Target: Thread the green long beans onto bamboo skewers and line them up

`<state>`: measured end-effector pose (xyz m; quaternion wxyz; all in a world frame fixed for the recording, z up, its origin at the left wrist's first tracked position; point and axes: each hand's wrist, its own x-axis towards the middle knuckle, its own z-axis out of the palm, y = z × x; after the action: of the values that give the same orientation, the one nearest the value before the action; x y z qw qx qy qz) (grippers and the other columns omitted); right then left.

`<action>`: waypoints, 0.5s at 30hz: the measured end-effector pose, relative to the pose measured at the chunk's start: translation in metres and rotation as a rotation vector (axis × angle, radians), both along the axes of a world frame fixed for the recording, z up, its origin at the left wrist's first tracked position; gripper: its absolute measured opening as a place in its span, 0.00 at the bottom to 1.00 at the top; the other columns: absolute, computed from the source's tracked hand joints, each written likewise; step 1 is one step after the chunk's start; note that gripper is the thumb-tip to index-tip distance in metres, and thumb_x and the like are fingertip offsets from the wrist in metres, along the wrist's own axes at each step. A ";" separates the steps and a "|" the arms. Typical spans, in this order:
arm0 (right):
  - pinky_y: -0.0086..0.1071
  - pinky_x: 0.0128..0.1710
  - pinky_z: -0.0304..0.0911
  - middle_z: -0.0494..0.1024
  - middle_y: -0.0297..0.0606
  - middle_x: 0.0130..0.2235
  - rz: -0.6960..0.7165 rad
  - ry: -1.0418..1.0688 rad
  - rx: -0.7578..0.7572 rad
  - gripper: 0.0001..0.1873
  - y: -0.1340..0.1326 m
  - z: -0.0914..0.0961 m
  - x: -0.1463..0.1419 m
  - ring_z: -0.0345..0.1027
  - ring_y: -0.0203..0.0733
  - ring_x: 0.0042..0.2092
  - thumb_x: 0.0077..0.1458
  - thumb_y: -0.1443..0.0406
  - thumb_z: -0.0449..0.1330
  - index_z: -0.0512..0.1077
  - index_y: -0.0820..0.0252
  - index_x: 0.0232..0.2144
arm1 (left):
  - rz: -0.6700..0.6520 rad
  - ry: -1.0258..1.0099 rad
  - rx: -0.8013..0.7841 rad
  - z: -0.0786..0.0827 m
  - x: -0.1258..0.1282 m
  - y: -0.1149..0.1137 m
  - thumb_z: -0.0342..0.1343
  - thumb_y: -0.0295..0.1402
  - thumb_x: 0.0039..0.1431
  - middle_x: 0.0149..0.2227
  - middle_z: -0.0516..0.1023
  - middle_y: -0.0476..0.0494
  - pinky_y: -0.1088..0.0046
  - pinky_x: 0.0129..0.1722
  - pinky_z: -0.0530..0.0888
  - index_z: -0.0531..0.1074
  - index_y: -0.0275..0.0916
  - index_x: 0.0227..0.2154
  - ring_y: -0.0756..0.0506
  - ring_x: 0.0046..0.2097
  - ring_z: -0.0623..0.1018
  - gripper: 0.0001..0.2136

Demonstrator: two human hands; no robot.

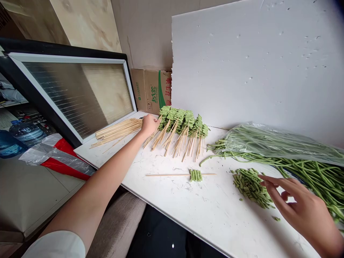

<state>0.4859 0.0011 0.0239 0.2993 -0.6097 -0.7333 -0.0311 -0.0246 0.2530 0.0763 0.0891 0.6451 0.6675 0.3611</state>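
Observation:
My left hand point(150, 125) reaches to the left end of a stack of green bean skewers point(185, 120). Its fingers are curled closed, and what they grip is hidden. My right hand point(301, 204) hovers over the right edge of a heap of cut green bean pieces point(249, 186). Thumb and index finger come together there in a pinch, the other fingers bent; anything between the tips is too small to make out. Between the hands, one bamboo skewer point(166, 175) lies flat on the white tabletop point(172, 193), with several bean pieces point(196, 175) threaded side by side on it.
Bare bamboo sticks point(120, 130) lie in a bundle at the back left. Long whole beans point(314, 175) spread along the right, partly beneath a clear plastic bag point(279, 141). Behind stand a white foam board point(242, 64), a cardboard box point(150, 89) and a framed glass panel point(86, 93).

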 end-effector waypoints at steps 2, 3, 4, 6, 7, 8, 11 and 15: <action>0.38 0.28 0.71 0.83 0.40 0.40 0.003 -0.001 0.003 0.21 0.001 0.000 -0.001 0.73 0.41 0.24 0.65 0.48 0.58 0.83 0.51 0.48 | 0.023 0.050 0.085 -0.001 0.001 -0.001 0.59 0.39 0.62 0.21 0.66 0.46 0.69 0.36 0.61 0.75 0.41 0.18 0.45 0.30 0.63 0.17; 0.38 0.28 0.71 0.82 0.39 0.40 0.007 -0.002 0.007 0.21 0.001 0.000 -0.001 0.73 0.41 0.24 0.66 0.48 0.59 0.83 0.52 0.48 | 0.035 0.065 0.111 -0.001 0.002 -0.001 0.59 0.38 0.62 0.20 0.65 0.47 0.69 0.35 0.61 0.74 0.41 0.18 0.45 0.30 0.63 0.17; 0.38 0.28 0.71 0.82 0.39 0.40 0.013 -0.004 0.011 0.21 0.001 0.000 -0.001 0.73 0.41 0.24 0.66 0.49 0.59 0.83 0.52 0.48 | 0.045 0.071 0.117 -0.001 0.002 -0.002 0.59 0.38 0.63 0.20 0.65 0.47 0.68 0.35 0.61 0.73 0.42 0.17 0.45 0.29 0.63 0.18; 0.37 0.28 0.71 0.82 0.39 0.40 0.018 -0.006 0.021 0.21 0.001 0.000 -0.001 0.73 0.40 0.24 0.66 0.49 0.59 0.83 0.52 0.48 | 0.067 0.076 0.118 0.000 0.004 -0.002 0.59 0.37 0.63 0.19 0.65 0.47 0.68 0.34 0.61 0.71 0.42 0.16 0.45 0.29 0.64 0.18; 0.37 0.28 0.70 0.82 0.39 0.40 0.016 -0.007 0.028 0.21 0.001 0.000 -0.001 0.73 0.40 0.24 0.67 0.49 0.58 0.83 0.52 0.49 | 0.078 0.082 0.117 0.000 0.005 -0.003 0.59 0.37 0.63 0.20 0.66 0.47 0.68 0.34 0.61 0.70 0.42 0.16 0.45 0.29 0.64 0.18; 0.37 0.28 0.70 0.82 0.39 0.40 0.016 -0.009 0.030 0.21 0.001 0.000 -0.001 0.73 0.40 0.24 0.67 0.49 0.58 0.83 0.52 0.49 | 0.087 0.090 0.114 0.001 0.005 -0.003 0.59 0.37 0.63 0.20 0.66 0.46 0.68 0.34 0.61 0.70 0.42 0.17 0.45 0.29 0.65 0.18; 0.37 0.28 0.70 0.83 0.39 0.41 0.013 -0.012 0.029 0.20 0.000 -0.001 -0.001 0.73 0.39 0.23 0.67 0.49 0.58 0.83 0.51 0.50 | 0.106 0.120 0.102 0.002 0.007 -0.005 0.59 0.37 0.64 0.20 0.67 0.45 0.68 0.35 0.61 0.70 0.43 0.17 0.44 0.30 0.67 0.18; 0.38 0.28 0.70 0.83 0.39 0.41 0.012 -0.014 0.029 0.21 0.000 -0.001 0.000 0.73 0.40 0.23 0.67 0.49 0.58 0.83 0.51 0.49 | 0.101 0.147 0.083 0.003 0.011 -0.007 0.58 0.37 0.65 0.21 0.69 0.44 0.68 0.35 0.63 0.70 0.43 0.18 0.43 0.30 0.70 0.18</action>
<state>0.4860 0.0007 0.0229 0.3031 -0.6007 -0.7384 -0.0443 -0.0132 0.2464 0.0789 -0.0054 0.6386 0.6883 0.3441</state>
